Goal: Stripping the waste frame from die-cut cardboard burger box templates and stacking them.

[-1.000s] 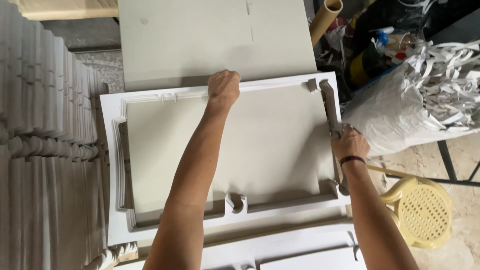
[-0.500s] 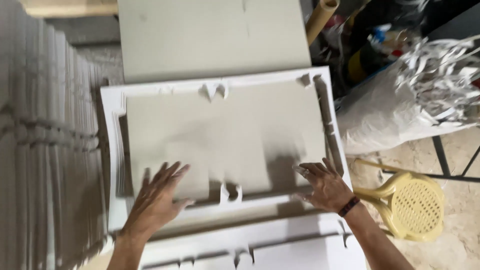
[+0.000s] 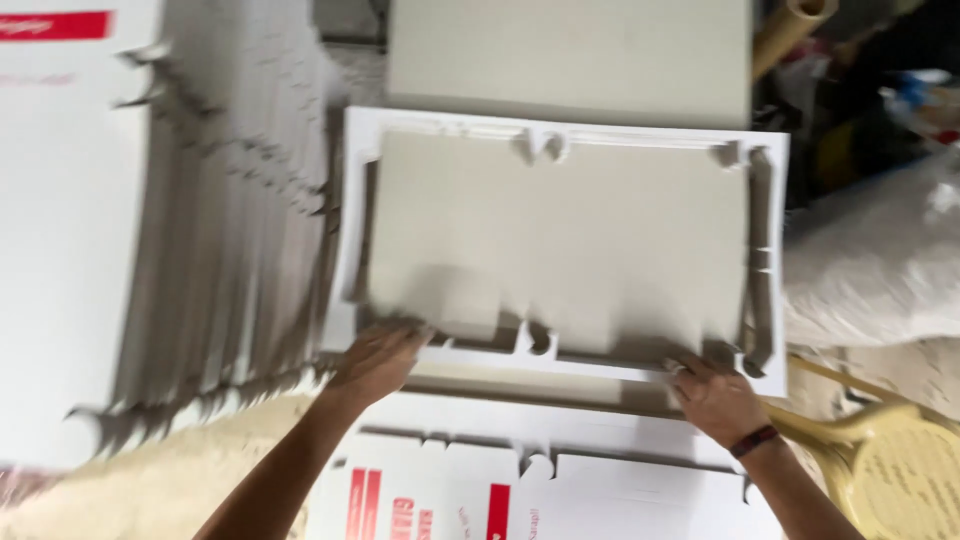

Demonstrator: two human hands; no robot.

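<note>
A large white die-cut cardboard sheet (image 3: 560,240) with a grey inner panel lies in front of me, blurred by motion. My left hand (image 3: 375,360) grips its near left edge, fingers tucked under the white border. My right hand (image 3: 712,397), with a dark band on the wrist, holds the near right edge in the same way. Beneath my hands lies a white flat carton blank (image 3: 560,470) with red print.
A tall fanned stack of white cardboard sheets (image 3: 180,250) fills the left side. Another grey sheet (image 3: 570,50) lies beyond. At the right are a bulging white sack (image 3: 880,260), a cardboard tube (image 3: 790,30) and a yellow plastic chair (image 3: 890,470).
Both hands came back from the sheet's far and right edges to its near edge and took hold of it. The view swung left, showing more of the sheet stack.
</note>
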